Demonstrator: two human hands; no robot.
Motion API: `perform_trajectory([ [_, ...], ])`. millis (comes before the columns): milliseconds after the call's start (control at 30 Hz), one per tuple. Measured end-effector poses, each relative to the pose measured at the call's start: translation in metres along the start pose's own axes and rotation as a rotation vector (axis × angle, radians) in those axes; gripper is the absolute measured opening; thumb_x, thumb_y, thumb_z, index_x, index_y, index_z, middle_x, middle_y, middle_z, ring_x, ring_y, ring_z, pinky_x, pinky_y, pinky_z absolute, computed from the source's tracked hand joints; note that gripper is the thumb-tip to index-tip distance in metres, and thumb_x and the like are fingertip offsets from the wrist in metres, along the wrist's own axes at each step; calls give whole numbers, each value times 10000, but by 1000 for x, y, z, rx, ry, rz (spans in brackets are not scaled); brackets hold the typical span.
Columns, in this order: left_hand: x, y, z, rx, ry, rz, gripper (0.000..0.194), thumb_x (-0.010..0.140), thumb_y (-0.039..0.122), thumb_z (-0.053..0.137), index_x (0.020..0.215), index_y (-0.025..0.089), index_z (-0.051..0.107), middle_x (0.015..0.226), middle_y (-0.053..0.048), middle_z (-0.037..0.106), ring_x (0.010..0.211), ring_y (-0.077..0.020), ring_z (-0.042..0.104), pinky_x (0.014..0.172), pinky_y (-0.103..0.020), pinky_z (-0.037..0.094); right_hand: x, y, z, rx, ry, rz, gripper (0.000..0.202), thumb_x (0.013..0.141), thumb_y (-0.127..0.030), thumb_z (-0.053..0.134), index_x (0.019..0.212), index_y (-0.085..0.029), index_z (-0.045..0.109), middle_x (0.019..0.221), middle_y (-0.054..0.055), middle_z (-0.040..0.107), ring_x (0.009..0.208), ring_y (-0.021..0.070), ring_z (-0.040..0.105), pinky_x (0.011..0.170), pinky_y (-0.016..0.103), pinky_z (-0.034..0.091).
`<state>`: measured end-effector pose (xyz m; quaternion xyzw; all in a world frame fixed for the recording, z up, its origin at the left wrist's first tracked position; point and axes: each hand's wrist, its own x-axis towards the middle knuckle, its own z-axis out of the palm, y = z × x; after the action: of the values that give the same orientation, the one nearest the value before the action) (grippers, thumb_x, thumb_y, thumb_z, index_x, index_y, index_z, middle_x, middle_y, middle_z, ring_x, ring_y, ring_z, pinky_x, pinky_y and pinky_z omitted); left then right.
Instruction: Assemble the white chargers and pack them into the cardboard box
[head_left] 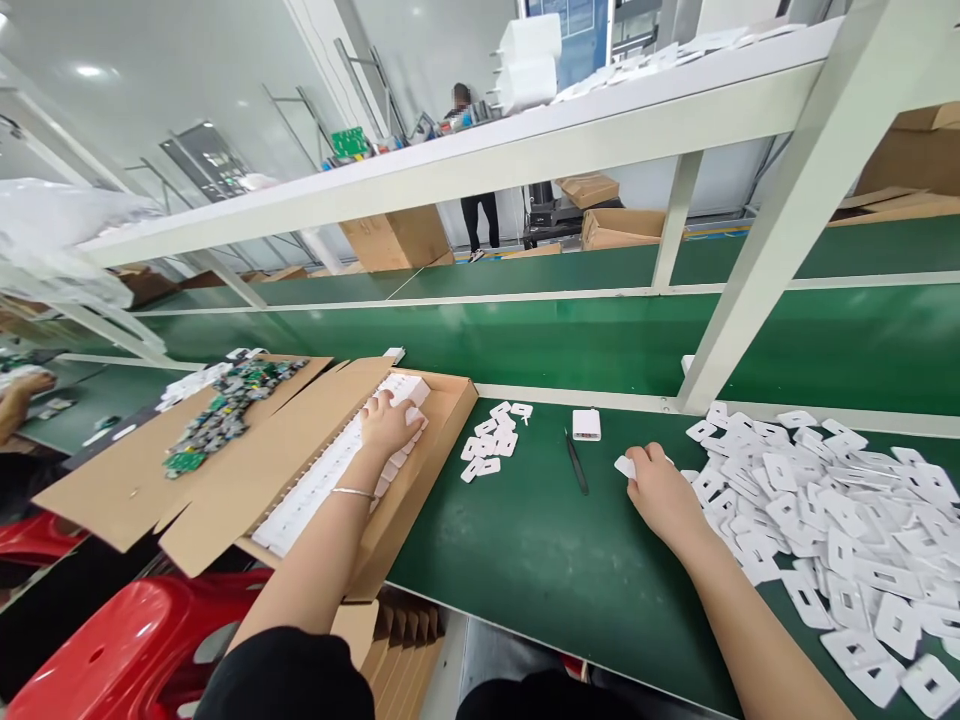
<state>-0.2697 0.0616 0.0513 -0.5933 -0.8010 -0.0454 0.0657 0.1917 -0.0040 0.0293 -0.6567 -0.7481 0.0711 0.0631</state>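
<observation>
My left hand (388, 428) reaches into an open cardboard box (446, 430) at the left, its fingers curled round a white plastic casing (415, 414) in the rows of white casings (311, 500). My right hand (664, 490) is above the green table, pinching a small white plastic plate (625, 466) between thumb and fingers. To its left lie black tweezers (576, 462) and a single white casing (586, 425). Close to the right hand spreads a large heap of white plates with cut-outs (832, 530).
A small group of white plates (491, 440) lies beside the box. Green circuit boards (225, 410) are piled on its cardboard flap. A white shelf (450, 155) with slanted posts spans overhead. Red stools (112, 650) stand at the left, where another person's hand (34, 383) shows.
</observation>
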Motion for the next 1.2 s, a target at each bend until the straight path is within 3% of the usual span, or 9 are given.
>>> perform_trajectory([
  [167, -8, 57, -21, -41, 161, 64, 410, 957, 379, 539, 1256, 146, 695, 1472, -264, 460, 1337, -483, 422, 1081, -600, 348, 1, -1, -1, 16, 9, 15, 243, 947, -64, 535, 1124, -163, 670, 1085, 120, 627, 834, 235, 662, 592, 312, 405],
  [267, -28, 115, -26, -275, 249, 318, 398, 964, 359, 550, 1289, 170, 680, 1390, -222, 533, 1307, -424, 489, 1103, -567, 384, 1, -2, -2, 33, 114, -36, 235, 952, -114, 575, 1148, -160, 696, 1083, 125, 663, 1012, 294, 655, 711, 338, 482],
  [400, -53, 190, -5, -667, 2, 786, 433, 938, 391, 661, 1358, 287, 648, 1424, -141, 579, 1370, -344, 526, 1144, -498, 417, 0, -7, -2, 151, 217, -160, 278, 975, -201, 579, 1218, -166, 710, 1085, 104, 680, 985, 259, 666, 795, 331, 519],
  [533, -56, 231, 27, -888, -176, 816, 312, 948, 375, 667, 1250, 355, 742, 1343, -85, 668, 1328, -296, 585, 1183, -509, 381, -3, -15, 1, 164, 131, -163, 286, 996, -248, 564, 1219, -186, 731, 1071, 76, 695, 843, 206, 699, 681, 292, 505],
  [667, -51, 239, 37, -1022, -171, 752, 305, 979, 415, 613, 1209, 306, 781, 1111, -80, 732, 1131, -257, 662, 1127, -463, 442, -3, -18, 8, 237, 169, -103, 293, 1021, -277, 538, 1234, -194, 722, 1080, 75, 713, 788, 194, 709, 680, 300, 528],
  [833, -67, 229, 29, -1200, -124, 558, 465, 1053, 515, 427, 1183, 233, 773, 1101, -103, 736, 1036, -232, 690, 978, -404, 543, -1, -12, 13, 401, 312, -98, 341, 1007, -258, 566, 1337, -204, 631, 1139, 73, 725, 800, 201, 688, 716, 336, 562],
  [933, -83, 222, 25, -1456, -244, 284, 575, 1049, 570, 350, 1141, 161, 743, 1037, -128, 762, 910, -230, 733, 777, -347, 574, -1, -13, 13, 227, 315, -160, 251, 967, -148, 584, 1184, -195, 699, 1186, 100, 728, 1024, 286, 652, 835, 410, 544],
  [1033, -99, 218, 23, -1700, -382, -23, 593, 986, 641, 435, 1070, 130, 722, 904, -125, 772, 763, -222, 731, 639, -299, 532, -3, -24, 12, 96, 328, -233, 283, 958, -169, 636, 1232, -202, 699, 1284, 137, 680, 1149, 335, 581, 914, 470, 500],
  [1200, -118, 215, 22, -1607, -333, 58, 607, 995, 676, 439, 976, 146, 734, 832, -90, 728, 685, -190, 672, 626, -303, 534, -5, -50, 22, 53, 197, -392, 284, 978, -334, 691, 1234, -210, 675, 1084, 109, 670, 1037, 299, 602, 868, 428, 489],
])
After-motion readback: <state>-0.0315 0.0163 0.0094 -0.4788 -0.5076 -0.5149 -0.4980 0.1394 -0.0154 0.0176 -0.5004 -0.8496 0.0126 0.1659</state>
